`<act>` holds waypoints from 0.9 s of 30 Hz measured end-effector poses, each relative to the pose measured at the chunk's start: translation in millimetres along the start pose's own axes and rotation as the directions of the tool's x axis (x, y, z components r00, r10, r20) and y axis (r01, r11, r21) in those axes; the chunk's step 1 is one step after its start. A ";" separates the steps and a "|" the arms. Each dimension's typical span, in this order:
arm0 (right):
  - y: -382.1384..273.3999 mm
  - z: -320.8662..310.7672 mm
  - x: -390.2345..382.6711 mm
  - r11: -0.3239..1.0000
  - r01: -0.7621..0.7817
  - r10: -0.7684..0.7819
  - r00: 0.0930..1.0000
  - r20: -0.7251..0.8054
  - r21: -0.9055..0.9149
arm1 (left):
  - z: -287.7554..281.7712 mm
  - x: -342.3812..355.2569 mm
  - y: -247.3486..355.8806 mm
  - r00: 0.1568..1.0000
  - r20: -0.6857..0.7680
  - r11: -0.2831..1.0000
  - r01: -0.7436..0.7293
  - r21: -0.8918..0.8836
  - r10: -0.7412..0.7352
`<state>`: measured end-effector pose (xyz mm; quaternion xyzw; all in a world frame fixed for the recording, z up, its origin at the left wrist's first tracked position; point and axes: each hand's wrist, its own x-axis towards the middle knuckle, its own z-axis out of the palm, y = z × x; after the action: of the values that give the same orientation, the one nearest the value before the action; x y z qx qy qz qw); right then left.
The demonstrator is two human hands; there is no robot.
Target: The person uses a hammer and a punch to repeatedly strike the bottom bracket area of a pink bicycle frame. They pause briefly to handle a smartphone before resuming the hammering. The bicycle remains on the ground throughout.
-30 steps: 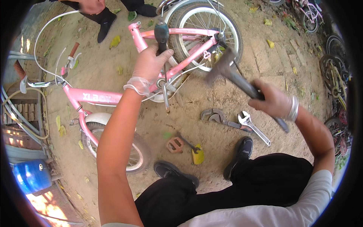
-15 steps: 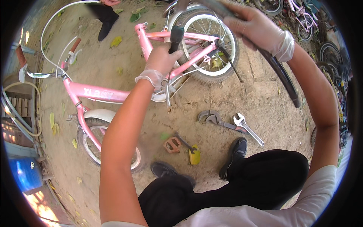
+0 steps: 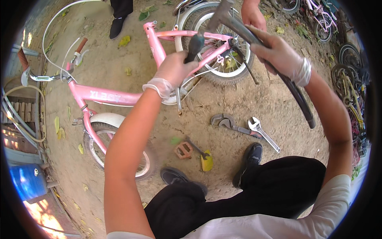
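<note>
While the left hand (image 3: 174, 71) grips the screwdriver (image 3: 194, 47), the right hand (image 3: 281, 56), clutching the hammer (image 3: 242, 30), should strike squarely.

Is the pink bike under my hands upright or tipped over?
Tipped over: the pink bike lies sideways on the dirt, its wheels seen broadside from above.

Around you is brown dirt ground (image 3: 103, 63) with yellow leaves (image 3: 124, 41). Bright sunlight (image 3: 45, 217) shines at the near left.
</note>
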<state>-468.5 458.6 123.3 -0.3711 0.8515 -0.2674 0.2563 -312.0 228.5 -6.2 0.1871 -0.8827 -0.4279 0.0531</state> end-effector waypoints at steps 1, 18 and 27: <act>6.4 5.5 -7.1 0.993 0.051 -0.052 0.999 0.005 0.109 | -3.7 2.6 0.8 1.000 0.002 0.998 0.014 -0.057 -0.014; 231.4 130.2 -91.2 0.896 -0.100 0.325 0.812 0.485 -0.434 | -10.2 5.1 9.7 0.999 -0.029 0.996 -0.045 -0.071 0.043; 16.1 55.4 20.3 0.322 0.574 -0.839 0.542 0.055 -0.752 | 15.8 13.3 15.1 0.982 0.115 0.988 -0.151 0.025 0.147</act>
<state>-453.4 437.7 67.8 -0.7227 0.6563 -0.0720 -0.2046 -332.7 243.6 -5.3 0.0969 -0.9028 -0.4177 0.0321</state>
